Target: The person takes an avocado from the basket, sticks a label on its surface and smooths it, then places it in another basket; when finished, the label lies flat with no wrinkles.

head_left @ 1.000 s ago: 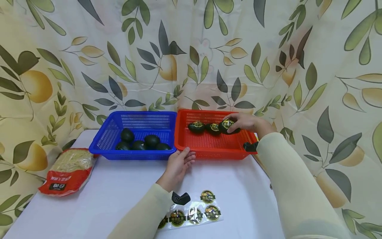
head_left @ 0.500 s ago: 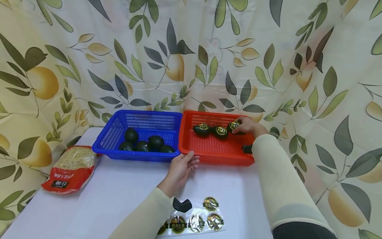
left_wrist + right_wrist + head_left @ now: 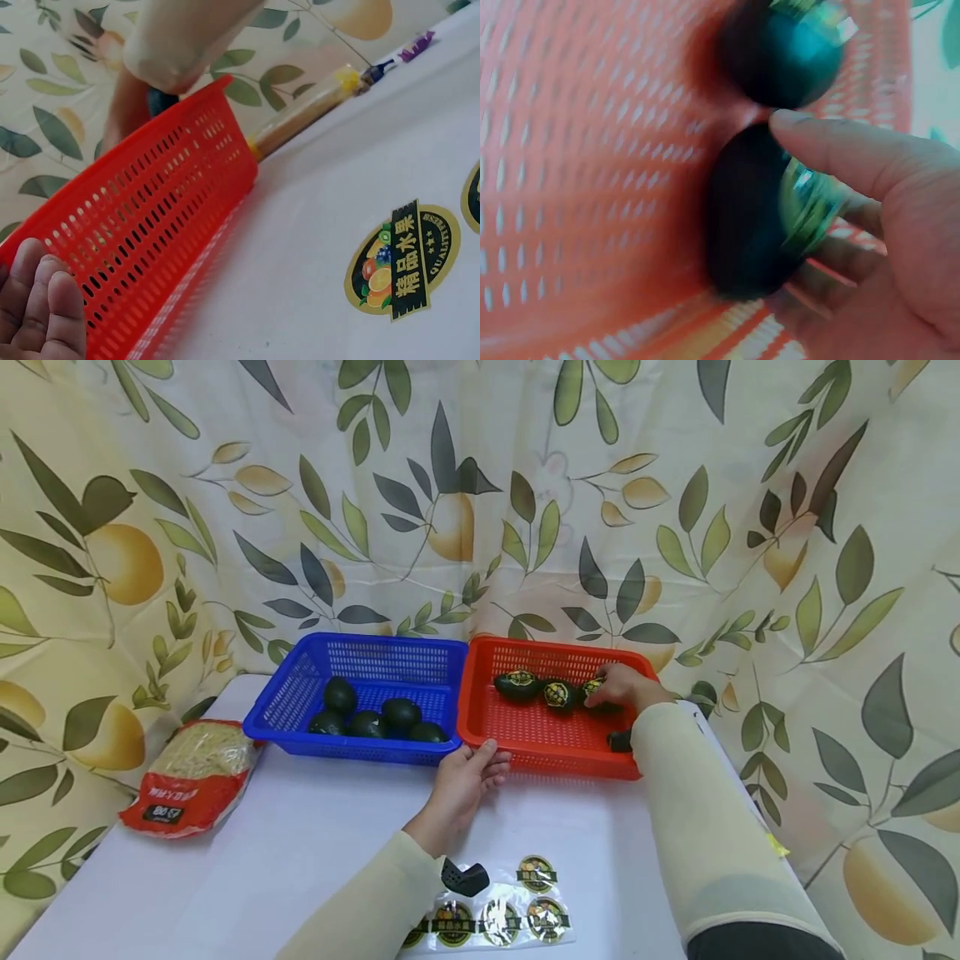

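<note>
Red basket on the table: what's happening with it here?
A person's right hand has its thumb and fingers around a stickered dark fruit in the red basket, in a row with two other stickered fruits. The left hand is at the basket's near side, fingers relaxed. The blue basket alongside holds five dark fruits with no stickers visible. A sheet of stickers lies in front.
</note>
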`<state>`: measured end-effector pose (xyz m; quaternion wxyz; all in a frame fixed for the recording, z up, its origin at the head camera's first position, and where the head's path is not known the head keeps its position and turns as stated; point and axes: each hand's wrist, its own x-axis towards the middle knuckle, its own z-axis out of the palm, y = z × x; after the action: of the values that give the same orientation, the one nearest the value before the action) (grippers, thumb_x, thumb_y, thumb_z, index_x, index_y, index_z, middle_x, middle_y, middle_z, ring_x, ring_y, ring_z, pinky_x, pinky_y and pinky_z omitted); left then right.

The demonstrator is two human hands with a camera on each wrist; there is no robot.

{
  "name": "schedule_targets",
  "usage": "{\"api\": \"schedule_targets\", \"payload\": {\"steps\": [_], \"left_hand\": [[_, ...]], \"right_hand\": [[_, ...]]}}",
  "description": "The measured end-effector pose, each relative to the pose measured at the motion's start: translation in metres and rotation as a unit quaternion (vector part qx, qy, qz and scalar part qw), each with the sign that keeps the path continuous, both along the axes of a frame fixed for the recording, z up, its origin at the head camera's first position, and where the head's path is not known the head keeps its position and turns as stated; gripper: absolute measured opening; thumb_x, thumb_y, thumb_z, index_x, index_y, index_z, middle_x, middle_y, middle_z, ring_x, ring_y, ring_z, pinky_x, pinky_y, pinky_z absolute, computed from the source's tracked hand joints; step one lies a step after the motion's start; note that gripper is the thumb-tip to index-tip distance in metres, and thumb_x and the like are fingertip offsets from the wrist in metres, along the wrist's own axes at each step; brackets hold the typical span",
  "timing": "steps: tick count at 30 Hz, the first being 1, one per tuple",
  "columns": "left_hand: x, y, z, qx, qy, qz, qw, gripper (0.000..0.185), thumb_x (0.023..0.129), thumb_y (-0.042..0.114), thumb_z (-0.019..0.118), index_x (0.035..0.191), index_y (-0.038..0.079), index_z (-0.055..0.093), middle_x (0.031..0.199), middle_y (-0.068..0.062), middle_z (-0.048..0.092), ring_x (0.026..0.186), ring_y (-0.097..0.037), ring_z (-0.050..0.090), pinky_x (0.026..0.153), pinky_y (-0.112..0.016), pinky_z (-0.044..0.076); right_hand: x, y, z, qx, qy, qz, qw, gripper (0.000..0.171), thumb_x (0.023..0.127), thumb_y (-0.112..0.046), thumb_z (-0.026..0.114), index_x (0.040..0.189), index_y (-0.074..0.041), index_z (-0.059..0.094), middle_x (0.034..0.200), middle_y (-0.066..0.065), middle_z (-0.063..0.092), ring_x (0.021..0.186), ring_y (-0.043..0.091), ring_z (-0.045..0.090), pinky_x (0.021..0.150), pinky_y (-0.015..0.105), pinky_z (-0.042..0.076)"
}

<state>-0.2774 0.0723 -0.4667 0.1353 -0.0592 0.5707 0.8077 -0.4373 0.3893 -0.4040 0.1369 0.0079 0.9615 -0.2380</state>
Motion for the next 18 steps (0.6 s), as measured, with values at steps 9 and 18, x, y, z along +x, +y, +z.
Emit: {"api": "schedule_targets", "payload": {"steps": [9,18], "left_hand": [[0.006,-0.011,-0.004,-0.019,0.008,-0.011,0.9997,0.042,0.104,0.038,0.063,0.124,0.002,0.063,0.110,-0.012,0.076,0.099,-0.026,0.073,0.086,-0.031,0.061],[0.018,-0.075,-0.019,-0.027,0.010,0.020,0.9994,0.033,0.106,0.023,0.061,0.127,-0.002,0.058,0.119,-0.018,0.071,0.097,-0.021,0.067,0.083,-0.029,0.059]], "right_hand": [[0.018,-0.052,0.057,-0.001,0.082,0.034,0.996,0.065,0.094,-0.031,0.071,0.147,0.000,0.048,0.138,0.026,0.057,0.120,0.040,0.056,0.108,0.057,0.047],[0.038,-0.141,0.067,-0.070,0.094,0.135,0.984,0.057,0.095,-0.032,0.073,0.143,-0.007,0.056,0.138,0.019,0.063,0.124,0.035,0.059,0.110,0.052,0.048]]}}
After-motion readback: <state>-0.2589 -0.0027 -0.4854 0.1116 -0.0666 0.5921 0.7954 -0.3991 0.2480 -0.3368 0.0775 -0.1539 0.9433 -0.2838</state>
